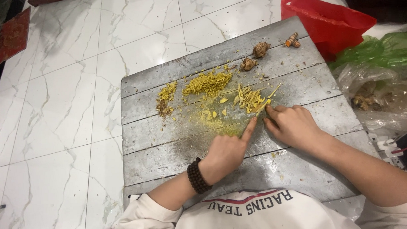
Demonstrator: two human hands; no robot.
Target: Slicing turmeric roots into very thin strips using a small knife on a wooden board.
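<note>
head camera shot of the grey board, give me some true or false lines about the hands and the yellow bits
1. The left hand points its index finger toward the yellow strips. True.
2. A dark bead bracelet sits on the right wrist. False: it is on the left wrist.
3. The right hand touches the strips at their near edge. True.
4. The finely chopped yellow pile lies on the marble floor. False: it lies on the grey board.
5. The red bag rests in the middle of the board. False: it sits beyond the board's far right corner.
</note>
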